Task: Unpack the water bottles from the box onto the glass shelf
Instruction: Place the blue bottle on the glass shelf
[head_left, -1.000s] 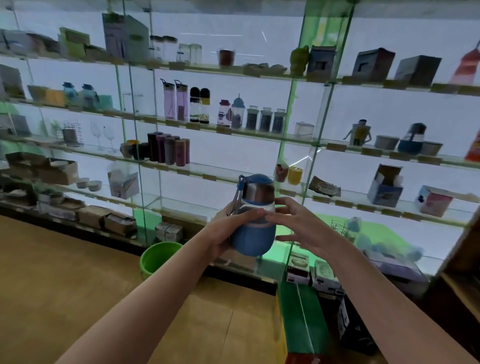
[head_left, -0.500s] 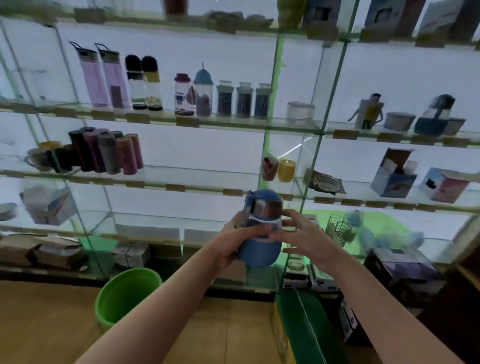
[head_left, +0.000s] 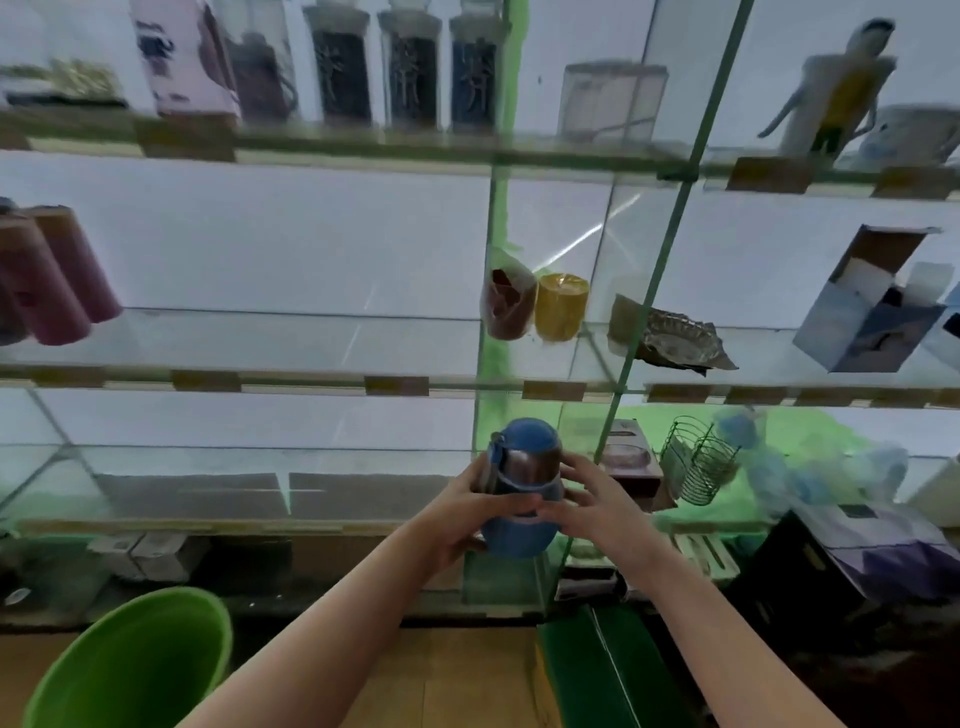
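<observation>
— Now that we've stepped in closer, the blue bottle (head_left: 522, 488) sits right in front of the glass shelf (head_left: 249, 376), where a second ago the whole rack of shelves was in view and the bottle was further from it. It's upright, held up in the air, not resting on anything yet.

— So we're past the unpacking part for this one?

— We'd judge so. It's out of the box and on its way to a shelf; setting it down is what's left.

— How are we holding it?

— With both hands. Our left hand (head_left: 467, 512) is wrapped around the left side, thumb across the front at the band between the metal part and the blue base. Our right hand (head_left: 592, 499) is curled against the right side, fingertips meeting the left thumb near the middle. Both arms reach forward from the bottom of the view and meet at the bottle.

— And around it?

— A wire basket (head_left: 696, 462) stands just to the right on the lower shelf, a yellow cup (head_left: 561, 306) on the shelf above, and a green bucket (head_left: 135, 665) on the floor to the lower left.
</observation>
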